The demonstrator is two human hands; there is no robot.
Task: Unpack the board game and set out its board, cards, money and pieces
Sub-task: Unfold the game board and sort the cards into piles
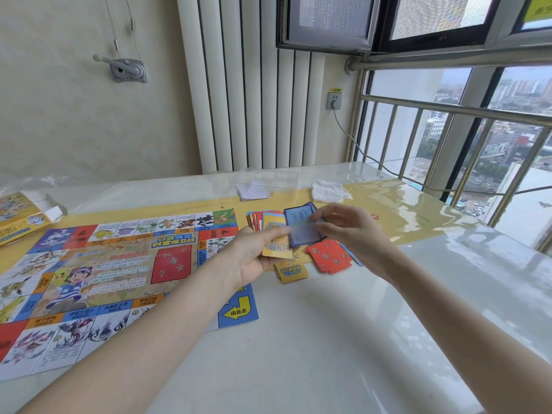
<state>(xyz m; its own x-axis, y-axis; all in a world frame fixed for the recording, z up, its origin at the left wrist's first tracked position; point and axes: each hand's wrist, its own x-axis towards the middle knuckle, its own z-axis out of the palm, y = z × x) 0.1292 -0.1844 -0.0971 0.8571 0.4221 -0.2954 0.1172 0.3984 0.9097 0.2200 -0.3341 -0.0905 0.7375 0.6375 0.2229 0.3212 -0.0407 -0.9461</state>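
The colourful game board (98,273) lies unfolded on the left of the table. My left hand (254,258) grips a yellow card (277,248) just right of the board. My right hand (346,234) pinches a blue card (304,234) from a fanned bunch of red, yellow and blue cards (268,221) held between both hands. Below them on the table lie a small yellow card pile (291,271) and a red card pile (328,256).
The yellow game box (18,216) lies open at the far left. A clear plastic bag with white paper slips (257,186) and a crumpled white cloth (330,191) sit at the back. A power cord (373,159) crosses the rear right, beside the window railing (448,138).
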